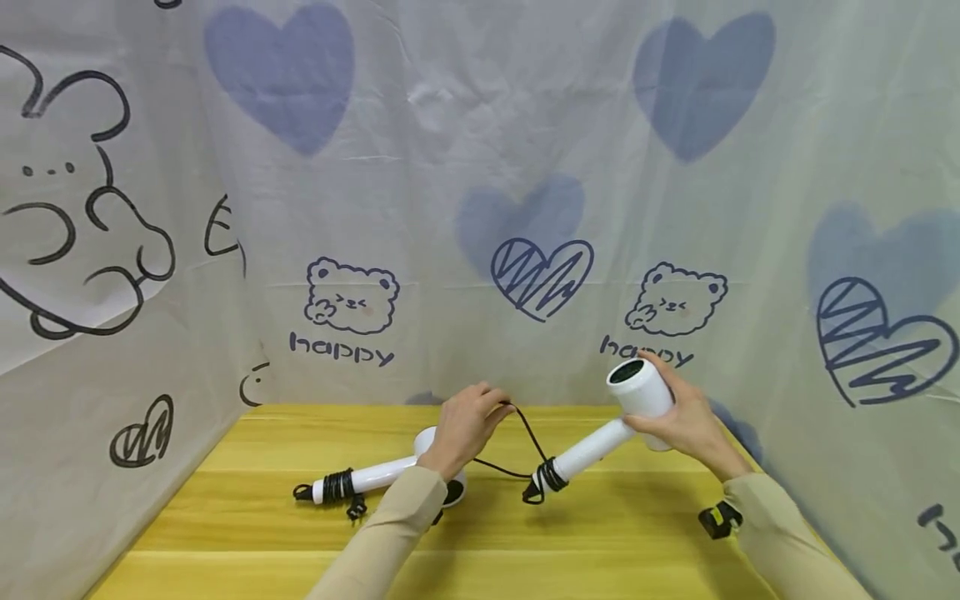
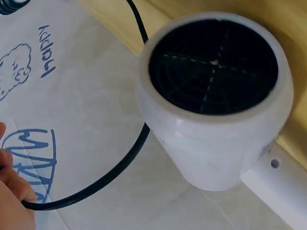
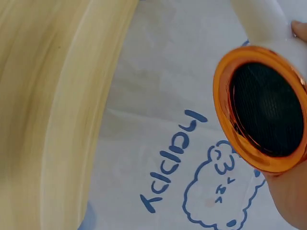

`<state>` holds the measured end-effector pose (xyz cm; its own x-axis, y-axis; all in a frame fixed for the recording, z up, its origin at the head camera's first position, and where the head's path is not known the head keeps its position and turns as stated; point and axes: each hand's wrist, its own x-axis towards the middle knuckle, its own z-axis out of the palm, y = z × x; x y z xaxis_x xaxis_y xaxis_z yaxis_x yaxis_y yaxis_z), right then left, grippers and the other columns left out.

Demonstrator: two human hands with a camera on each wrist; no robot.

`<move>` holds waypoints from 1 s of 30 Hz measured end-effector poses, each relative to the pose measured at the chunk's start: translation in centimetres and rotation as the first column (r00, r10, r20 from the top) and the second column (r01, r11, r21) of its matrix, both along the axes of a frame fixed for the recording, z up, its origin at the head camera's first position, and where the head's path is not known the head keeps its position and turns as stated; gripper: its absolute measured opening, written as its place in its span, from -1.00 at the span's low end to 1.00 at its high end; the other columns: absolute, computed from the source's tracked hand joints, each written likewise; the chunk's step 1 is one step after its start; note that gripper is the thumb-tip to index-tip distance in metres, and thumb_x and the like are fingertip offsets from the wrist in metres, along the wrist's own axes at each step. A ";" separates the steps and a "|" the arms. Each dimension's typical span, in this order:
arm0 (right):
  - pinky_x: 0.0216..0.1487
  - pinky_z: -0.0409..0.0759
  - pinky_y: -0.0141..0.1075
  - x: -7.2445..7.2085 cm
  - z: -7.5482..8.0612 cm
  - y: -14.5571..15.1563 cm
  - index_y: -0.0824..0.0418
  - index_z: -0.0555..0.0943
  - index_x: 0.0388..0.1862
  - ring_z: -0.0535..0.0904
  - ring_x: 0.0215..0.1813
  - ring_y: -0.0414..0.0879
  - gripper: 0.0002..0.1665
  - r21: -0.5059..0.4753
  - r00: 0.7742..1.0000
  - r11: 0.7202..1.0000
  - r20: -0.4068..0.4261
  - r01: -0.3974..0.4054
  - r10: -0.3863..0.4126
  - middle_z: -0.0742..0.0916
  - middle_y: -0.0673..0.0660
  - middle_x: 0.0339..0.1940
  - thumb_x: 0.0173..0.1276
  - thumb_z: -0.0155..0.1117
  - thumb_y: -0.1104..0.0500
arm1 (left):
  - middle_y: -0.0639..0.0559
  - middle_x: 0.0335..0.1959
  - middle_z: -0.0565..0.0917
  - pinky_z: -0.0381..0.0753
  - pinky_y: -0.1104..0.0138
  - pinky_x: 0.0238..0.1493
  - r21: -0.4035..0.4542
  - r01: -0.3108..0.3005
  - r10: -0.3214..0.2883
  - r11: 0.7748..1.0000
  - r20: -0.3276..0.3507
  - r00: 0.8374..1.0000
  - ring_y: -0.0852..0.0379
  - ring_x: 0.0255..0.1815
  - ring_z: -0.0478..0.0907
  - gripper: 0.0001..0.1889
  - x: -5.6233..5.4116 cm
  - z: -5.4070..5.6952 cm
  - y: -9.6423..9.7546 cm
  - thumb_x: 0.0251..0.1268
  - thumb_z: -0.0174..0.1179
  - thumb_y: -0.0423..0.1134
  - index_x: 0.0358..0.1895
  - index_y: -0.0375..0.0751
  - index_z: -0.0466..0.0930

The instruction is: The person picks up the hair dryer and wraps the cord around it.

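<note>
My right hand (image 1: pixel 686 421) grips the barrel of a white hair dryer (image 1: pixel 647 396), raised over the table, its handle slanting down to the left. Black cord is coiled round the handle's lower end. From that coil a length of cord (image 1: pixel 531 431) runs up to my left hand (image 1: pixel 467 425), which pinches it; another stretch passes behind the left wrist. In the right wrist view the held dryer shows an orange rim (image 3: pixel 222 96) round a dark grille. A second white hair dryer (image 1: pixel 382 474) lies on the table, partly hidden by the left forearm; its grille end (image 2: pixel 211 148) fills much of the left wrist view.
The yellow wood-grain table (image 1: pixel 600 550) is enclosed by pale printed curtains (image 1: pixel 420 208) behind and at both sides. A black plug (image 1: pixel 357 507) lies by the second dryer's wrapped handle. Beside the right sleeve is a small black object (image 1: pixel 720 520) with a yellow label.
</note>
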<state>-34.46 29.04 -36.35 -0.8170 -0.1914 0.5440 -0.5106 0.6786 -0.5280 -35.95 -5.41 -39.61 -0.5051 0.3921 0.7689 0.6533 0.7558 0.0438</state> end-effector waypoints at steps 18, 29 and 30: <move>-0.15 0.64 -0.13 0.7 0.3 -0.9 0.00 0.14 0.56 0.57 -0.09 -0.21 -0.08 -0.522 0.950 0.847 0.201 -0.103 0.239 0.55 -0.16 0.01 0.31 0.36 0.25 | 0.21 -0.53 0.57 0.38 0.50 -0.51 0.017 0.103 -0.104 0.995 0.239 0.965 0.35 -0.57 0.41 -0.78 0.7 -0.8 -0.3 0.38 0.18 -0.03 -0.13 0.05 0.79; -0.18 0.66 -0.33 0.1 0.3 0.7 0.04 0.27 0.06 0.65 -0.28 -0.23 -0.56 -0.907 0.800 0.247 0.418 0.341 0.430 0.68 -0.09 -0.36 0.38 0.28 0.01 | 0.03 -0.13 0.77 0.67 0.27 -0.15 0.012 0.055 -0.055 0.998 0.361 0.931 0.14 -0.24 0.71 -0.68 0.6 -1.2 -0.8 0.53 0.02 -0.15 0.19 -0.07 0.63; -0.19 0.66 -0.33 0.1 0.6 0.6 0.04 0.27 0.04 0.64 -0.30 -0.22 -0.53 -0.896 0.790 0.205 0.444 0.394 0.422 0.67 -0.08 -0.38 0.35 0.32 0.00 | 0.02 -0.11 0.77 0.67 0.27 -0.15 -0.014 0.050 -0.042 0.999 0.364 0.930 0.13 -0.22 0.71 -0.68 0.7 -1.4 -0.7 0.54 0.01 -0.15 0.20 -0.07 0.62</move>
